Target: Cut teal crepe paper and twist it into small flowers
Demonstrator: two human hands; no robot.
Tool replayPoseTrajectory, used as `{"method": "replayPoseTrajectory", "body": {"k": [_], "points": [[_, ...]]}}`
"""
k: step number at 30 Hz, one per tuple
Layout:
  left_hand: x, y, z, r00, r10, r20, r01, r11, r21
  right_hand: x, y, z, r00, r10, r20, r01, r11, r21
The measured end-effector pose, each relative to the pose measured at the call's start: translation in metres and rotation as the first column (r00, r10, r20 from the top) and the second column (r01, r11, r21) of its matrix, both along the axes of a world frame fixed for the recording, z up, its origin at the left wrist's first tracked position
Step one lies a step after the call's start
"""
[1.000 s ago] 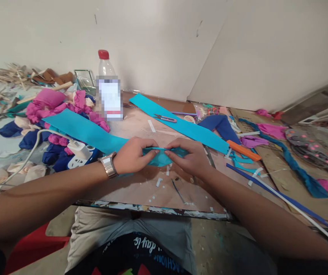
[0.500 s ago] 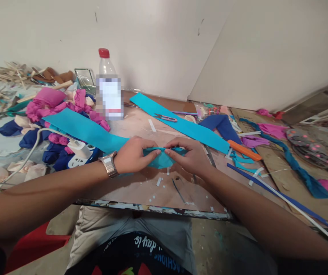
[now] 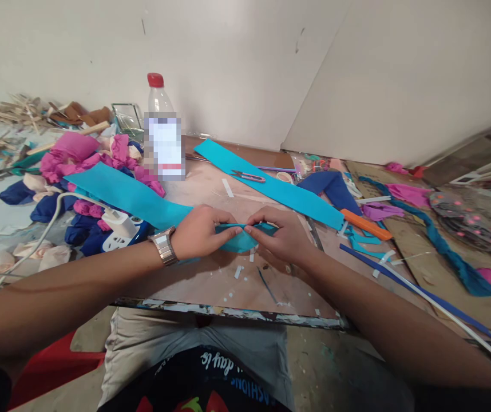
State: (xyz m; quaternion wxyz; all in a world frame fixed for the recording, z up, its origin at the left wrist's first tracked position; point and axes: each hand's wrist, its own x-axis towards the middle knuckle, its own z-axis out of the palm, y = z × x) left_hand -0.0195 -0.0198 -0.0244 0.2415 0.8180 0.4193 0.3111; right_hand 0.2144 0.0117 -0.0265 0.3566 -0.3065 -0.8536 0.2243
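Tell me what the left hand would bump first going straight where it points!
Probably the right hand, almost touching the left hand as both hold the turquoise strip; depth is unclear.

In front of me was a worn, pinkish-brown table [image 3: 194, 286], its near edge ragged and flecked. Reading the clock from its middle, a turquoise strip [image 3: 290, 195] lay at one o'clock and a folded navy cloth [image 3: 331, 187] at two. An orange tool [image 3: 365, 224] rested at three, and a long white stick [image 3: 447, 320] slanted at four. At six I had small white scraps [image 3: 237, 272]. A power strip [image 3: 117, 241] sat at nine, crumpled pink and navy bundles [image 3: 74, 147] at ten, and a red-capped bottle [image 3: 159, 102] stood upright at eleven.
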Motion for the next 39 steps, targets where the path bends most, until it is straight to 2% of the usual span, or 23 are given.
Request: {"method": "replayPoseTrajectory", "body": {"k": [11,19,28,30,33,39], "points": [[0.0003,0.0001,0.0030,0.999,0.026,-0.022,-0.028,0.996,-0.083,0.0011,0.0010,-0.0026,1.000,-0.003,-0.015,0.003,1.000,0.007],[0.0006,0.0008,0.0027,0.994,0.014,0.105,0.002,0.988,-0.152,0.0011,-0.0005,0.0028,0.998,0.047,-0.029,-0.046,0.998,0.037],[-0.0003,0.0041,0.0032,0.983,-0.026,0.179,0.069,0.969,-0.238,0.0002,-0.0011,0.0037,0.995,0.077,-0.058,-0.072,0.994,0.086],[-0.0003,0.0037,0.0028,0.985,-0.026,0.173,0.062,0.976,-0.207,0.0004,-0.0009,0.0038,0.996,0.068,-0.058,-0.062,0.992,0.106],[0.0003,0.0011,0.0023,0.991,-0.014,0.134,0.027,0.996,-0.091,0.0006,-0.0011,0.0037,0.998,0.050,-0.049,-0.045,0.994,0.097],[0.0014,-0.0019,-0.0042,0.997,-0.009,-0.080,0.024,0.982,0.186,-0.0023,-0.0047,-0.0006,0.998,0.021,-0.057,-0.021,1.000,-0.002]]}}
